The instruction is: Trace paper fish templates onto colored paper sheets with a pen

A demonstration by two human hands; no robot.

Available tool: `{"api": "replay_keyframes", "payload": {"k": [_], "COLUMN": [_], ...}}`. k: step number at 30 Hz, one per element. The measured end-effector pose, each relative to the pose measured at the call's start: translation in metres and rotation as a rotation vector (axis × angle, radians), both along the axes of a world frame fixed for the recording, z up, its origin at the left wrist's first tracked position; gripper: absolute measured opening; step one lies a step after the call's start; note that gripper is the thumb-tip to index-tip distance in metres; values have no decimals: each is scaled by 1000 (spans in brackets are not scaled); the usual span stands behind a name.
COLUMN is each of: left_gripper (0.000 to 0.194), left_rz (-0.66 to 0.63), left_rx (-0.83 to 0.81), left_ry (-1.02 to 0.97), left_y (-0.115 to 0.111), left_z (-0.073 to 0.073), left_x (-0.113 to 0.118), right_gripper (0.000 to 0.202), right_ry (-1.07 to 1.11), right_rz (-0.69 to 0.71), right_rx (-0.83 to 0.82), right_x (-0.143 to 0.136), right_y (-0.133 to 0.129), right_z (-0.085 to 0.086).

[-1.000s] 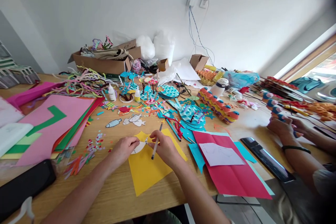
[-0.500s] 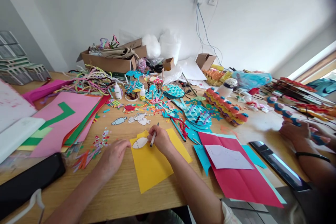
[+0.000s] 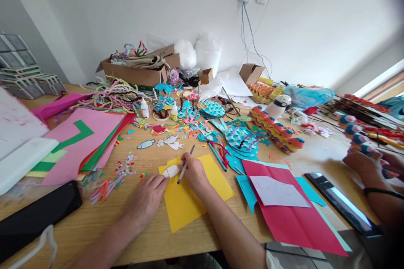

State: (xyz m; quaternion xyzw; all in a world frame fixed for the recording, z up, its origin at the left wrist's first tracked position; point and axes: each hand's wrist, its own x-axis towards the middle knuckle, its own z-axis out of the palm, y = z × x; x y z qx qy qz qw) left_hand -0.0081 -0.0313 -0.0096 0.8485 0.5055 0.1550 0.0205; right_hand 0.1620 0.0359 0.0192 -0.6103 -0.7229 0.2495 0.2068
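A sheet of yellow paper (image 3: 192, 201) lies on the wooden table in front of me. On its upper left part is a small white fish-shaped paper cutout (image 3: 171, 171) with dark marks. My left hand (image 3: 149, 197) lies at the sheet's left edge, fingers stretched out flat, their tips at the cutout's left end. Closed around a pen (image 3: 186, 164), my right hand (image 3: 195, 171) rests on the yellow sheet right of the cutout. The pen is tilted, its lower end near the paper. Beyond the sheet lie a blue-grey paper fish (image 3: 145, 144) and several white fish cutouts (image 3: 172, 142).
Coloured paper (image 3: 94, 126) and a black phone-like object (image 3: 44, 222) lie left. Red paper (image 3: 284, 218) with a white drawing (image 3: 279, 191) is on the right. Glue bottles (image 3: 144, 108) and paper crafts (image 3: 241, 138) stand behind. At far right, another person's hands (image 3: 362, 162) hold a painted egg-carton strip.
My left hand has moved right onto the yellow sheet's edge and flattened, its fingers reaching the cutout. The pen has shifted slightly and stands nearer the cutout. The whole view has shifted slightly.
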Motion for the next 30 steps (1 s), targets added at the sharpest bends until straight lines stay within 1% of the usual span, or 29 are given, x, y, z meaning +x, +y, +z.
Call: {"api": "replay_keyframes", "payload": {"k": [3, 6, 8, 10, 12, 13, 15, 17, 19, 21, 23, 25, 27, 30], "left_gripper": [35, 38, 40, 41, 38, 34, 24, 22, 25, 27, 30, 30, 31, 32], "left_rz": [15, 25, 55, 108, 157, 156, 107, 40, 4, -21, -48, -70, -80, -81], "left_rx": [-4, 2, 17, 31, 31, 20, 1, 36, 144, 267, 349, 396, 422, 420], "left_ry": [20, -78, -208, -345, -454, -492, -539, -549, -533, -496, -447, -398, -359, -328], "left_y": [-4, -5, -2, 4, 11, 15, 19, 21, 20, 19, 17, 16, 15, 14], "left_z": [1, 1, 3, 8, 15, 19, 27, 34, 39, 42, 41, 39, 37, 33], "left_x": [4, 1, -3, -7, -9, -10, -9, -9, -9, -9, -9, -8, -6, -4], "right_gripper": [18, 16, 15, 16, 20, 23, 28, 29, 26, 24, 26, 28, 28, 22], "right_ry": [-30, 64, 255, 538, 814, 913, 1009, 1015, 992, 974, 966, 959, 918, 792], "right_rz": [4, -26, -61, -62, -9, 26, 90, 121, 109, 66, 46, 60, 92, 151], "right_rx": [20, 8, -43, -105, -133, -135, -132, -112, -72, -52, -88, -139, -166, -149], "right_x": [0, 0, 0, 1, 2, 3, 6, 10, 14, 18, 20, 20, 20, 21], "right_y": [-2, -3, -2, -1, 1, 1, 0, -2, -5, -7, -8, -10, -12, -16], "right_z": [-1, -2, -3, -4, -3, -1, 3, 9, 15, 20, 22, 22, 21, 21]}}
